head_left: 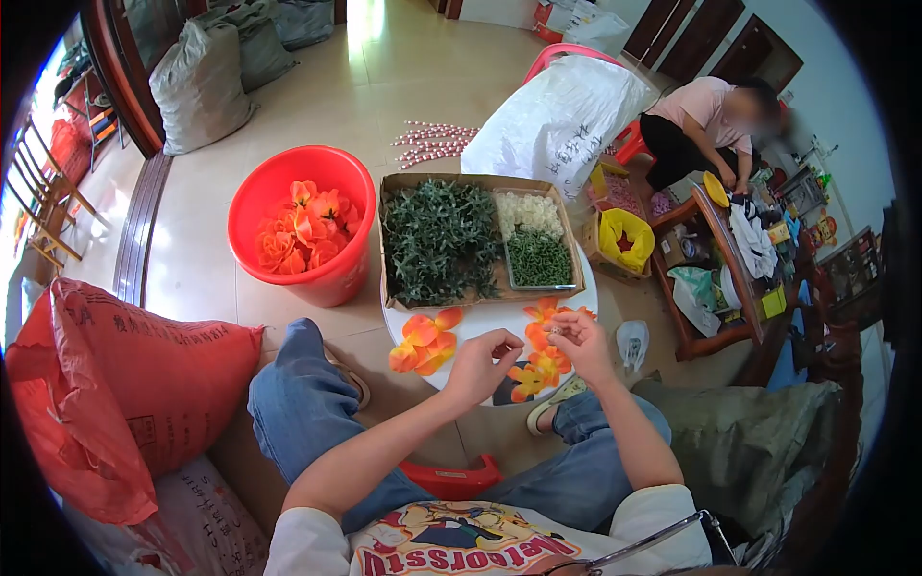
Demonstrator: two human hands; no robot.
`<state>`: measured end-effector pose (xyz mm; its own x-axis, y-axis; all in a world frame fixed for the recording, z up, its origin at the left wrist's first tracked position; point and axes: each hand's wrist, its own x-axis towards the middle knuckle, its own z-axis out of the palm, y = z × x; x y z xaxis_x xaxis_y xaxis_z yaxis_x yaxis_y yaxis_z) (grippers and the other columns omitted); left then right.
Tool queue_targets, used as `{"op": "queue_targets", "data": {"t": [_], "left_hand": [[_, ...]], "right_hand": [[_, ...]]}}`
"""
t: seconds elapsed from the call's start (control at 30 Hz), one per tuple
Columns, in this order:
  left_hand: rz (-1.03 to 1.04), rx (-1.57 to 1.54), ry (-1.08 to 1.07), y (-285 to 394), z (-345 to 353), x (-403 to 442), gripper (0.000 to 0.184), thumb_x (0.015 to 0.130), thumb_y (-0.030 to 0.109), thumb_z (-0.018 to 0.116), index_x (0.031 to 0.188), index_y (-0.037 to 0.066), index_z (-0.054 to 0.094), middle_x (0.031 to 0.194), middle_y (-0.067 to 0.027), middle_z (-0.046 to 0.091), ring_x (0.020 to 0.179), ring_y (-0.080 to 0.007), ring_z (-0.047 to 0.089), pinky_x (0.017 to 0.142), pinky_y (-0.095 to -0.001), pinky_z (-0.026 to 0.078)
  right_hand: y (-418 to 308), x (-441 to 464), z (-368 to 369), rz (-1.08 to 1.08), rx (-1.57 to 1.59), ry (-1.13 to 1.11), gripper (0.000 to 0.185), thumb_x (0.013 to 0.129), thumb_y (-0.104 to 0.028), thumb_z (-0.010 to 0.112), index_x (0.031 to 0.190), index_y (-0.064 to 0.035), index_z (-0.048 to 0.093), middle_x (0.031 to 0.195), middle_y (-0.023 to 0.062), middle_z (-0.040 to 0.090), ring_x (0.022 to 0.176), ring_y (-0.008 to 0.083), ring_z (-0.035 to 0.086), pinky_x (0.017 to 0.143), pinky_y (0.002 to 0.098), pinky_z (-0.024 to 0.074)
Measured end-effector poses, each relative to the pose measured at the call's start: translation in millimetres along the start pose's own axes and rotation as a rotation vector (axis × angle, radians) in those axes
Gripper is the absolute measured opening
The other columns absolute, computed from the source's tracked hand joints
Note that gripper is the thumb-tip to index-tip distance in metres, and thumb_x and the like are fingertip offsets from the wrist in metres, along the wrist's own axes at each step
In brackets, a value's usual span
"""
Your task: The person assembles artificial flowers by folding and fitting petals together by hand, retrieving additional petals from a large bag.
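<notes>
Right hand (579,348): thumb and fingers drawn together, seemingly on a small pale piece (554,330), too small to identify. Left hand (488,365): thumb and index curled close; cannot tell whether anything sits between them. Hands apart, both above the near edge of a white table (487,318).

Step in hand (judged): fine fingertip work on one small part. Next move, as I judge it, calls for a steady pinch and a light touch, since the petals look thin and easily creased.

Directly under and just left of the right hand: one group of orange petals (544,363), partly covered; contact cannot be told. Just left of the left hand: a second group of orange petals (423,342). Groups: 2; petals overlap, no sure count.

Ahead of both hands: 1 cardboard box (389,237) with a heap of green leaves (440,235), uncountable, plus 1 clear tray of small green sprigs (539,257) and a pile of whitish pieces (528,212) beyond it.

Ahead-left, beside the table: 1 red bucket (343,274) with orange flowers (305,227), several, overlapping. Farther out, ahead-right: 1 white sack (552,120), 1 seated person (706,120).
</notes>
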<state>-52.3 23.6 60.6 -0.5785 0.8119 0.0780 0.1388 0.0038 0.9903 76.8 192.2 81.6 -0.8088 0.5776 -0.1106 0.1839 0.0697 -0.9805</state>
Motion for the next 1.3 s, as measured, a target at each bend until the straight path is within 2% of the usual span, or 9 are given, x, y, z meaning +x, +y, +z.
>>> {"op": "queue_targets", "data": {"t": [0.17, 0.47, 0.6, 0.7, 0.83, 0.87, 0.97, 1.13, 1.3], "left_hand": [[-0.017, 0.025, -0.008, 0.1, -1.1, -0.9, 0.010, 0.085, 0.008, 0.066, 0.092, 0.001, 0.065, 0.085, -0.0077, 0.069, 0.077, -0.0155, 0.068, 0.069, -0.0277, 0.052], [-0.017, 0.009, -0.022, 4.8, 0.5, 2.9, 0.010, 0.084, 0.008, 0.066, 0.092, 0.002, 0.065, 0.086, -0.0075, 0.069, 0.077, -0.0168, 0.067, 0.069, -0.0279, 0.052], [-0.035, 0.027, -0.032, 9.0, -1.4, 3.1, 0.010, 0.084, 0.009, 0.066, 0.092, 0.003, 0.066, 0.086, -0.0073, 0.069, 0.076, -0.0173, 0.067, 0.069, -0.0279, 0.053], [-0.026, -0.005, -0.020, 8.2, -1.6, 3.5, 0.010, 0.084, 0.009, 0.066, 0.093, 0.003, 0.066, 0.086, -0.0075, 0.069, 0.076, -0.0174, 0.067, 0.069, -0.0281, 0.053], [-0.042, 0.000, -0.025, 9.2, -1.5, 4.6, 0.010, 0.084, 0.009, 0.066, 0.093, 0.003, 0.066, 0.087, -0.0078, 0.069, 0.076, -0.0177, 0.067, 0.069, -0.0284, 0.052], [-0.041, -0.003, -0.029, 8.6, -0.9, 4.9, 0.010, 0.084, 0.009, 0.066, 0.093, 0.003, 0.066, 0.087, -0.0078, 0.069, 0.075, -0.0177, 0.067, 0.068, -0.0285, 0.052], [-0.054, 0.011, -0.050, 8.6, 0.5, 5.0, 0.011, 0.084, 0.009, 0.066, 0.093, 0.002, 0.066, 0.086, -0.0079, 0.069, 0.075, -0.0176, 0.067, 0.067, -0.0285, 0.052], [-0.057, 0.012, -0.044, 7.4, 0.9, 6.4, 0.011, 0.085, 0.009, 0.066, 0.093, 0.002, 0.065, 0.085, -0.0080, 0.069, 0.074, -0.0175, 0.067, 0.066, -0.0285, 0.051], [-0.044, -0.006, -0.033, 8.1, -1.2, 6.0, 0.012, 0.085, 0.009, 0.065, 0.094, 0.002, 0.065, 0.085, -0.0082, 0.069, 0.074, -0.0177, 0.067, 0.066, -0.0288, 0.051]], "right_hand": [[-4.1, 4.6, 1.6, 0.062, 0.038, -0.010, 0.023, 0.089, -0.001, 0.059, 0.111, 0.0024, 0.056, 0.104, 0.0103, 0.066, 0.091, 0.0114, 0.063, 0.081, 0.0244, 0.0510], [29.6, 80.8, -14.1, 0.035, -0.086, 0.094, 0.016, 0.087, -0.007, 0.064, 0.101, -0.0006, 0.062, 0.083, 0.0001, 0.062, 0.073, 0.0062, 0.057, 0.065, 0.0205, 0.0470], [58.1, 133.2, -25.2, 0.050, -0.106, 0.182, 0.014, 0.082, -0.008, 0.068, 0.093, -0.0017, 0.062, 0.082, 0.0010, 0.063, 0.071, 0.0066, 0.057, 0.063, 0.0213, 0.0472], [71.3, 161.1, -28.0, -0.071, -0.301, 0.215, 0.014, 0.081, -0.009, 0.069, 0.090, -0.0015, 0.062, 0.082, 0.0022, 0.064, 0.071, 0.0073, 0.058, 0.063, 0.0230, 0.0480], [52.0, 171.2, -16.1, -0.282, -0.770, 0.325, 0.019, 0.075, -0.009, 0.072, 0.091, -0.0027, 0.063, 0.085, 0.0057, 0.063, 0.067, 0.0173, 0.059, 0.064, 0.0317, 0.0482], [51.4, 177.7, -11.2, -0.308, -0.754, 0.346, 0.017, 0.074, -0.010, 0.071, 0.088, -0.0050, 0.064, 0.086, 0.0069, 0.062, 0.067, 0.0224, 0.059, 0.066, 0.0342, 0.0476], [46.6, 198.0, 4.9, -0.371, -0.816, 0.292, 0.013, 0.073, -0.008, 0.071, 0.085, -0.0046, 0.065, 0.082, 0.0077, 0.061, 0.066, 0.0191, 0.060, 0.063, 0.0322, 0.0480], [54.4, 227.6, 20.2, -0.362, -0.973, 0.197, 0.010, 0.076, -0.009, 0.068, 0.086, -0.0084, 0.066, 0.089, 0.0082, 0.063, 0.090, 0.0293, 0.060, 0.078, 0.0391, 0.0485], [49.6, 230.0, 23.7, -0.300, -1.070, 0.060, 0.016, 0.075, -0.009, 0.069, 0.091, -0.0100, 0.068, 0.093, 0.0081, 0.062, 0.093, 0.0299, 0.060, 0.078, 0.0409, 0.0495]]}}
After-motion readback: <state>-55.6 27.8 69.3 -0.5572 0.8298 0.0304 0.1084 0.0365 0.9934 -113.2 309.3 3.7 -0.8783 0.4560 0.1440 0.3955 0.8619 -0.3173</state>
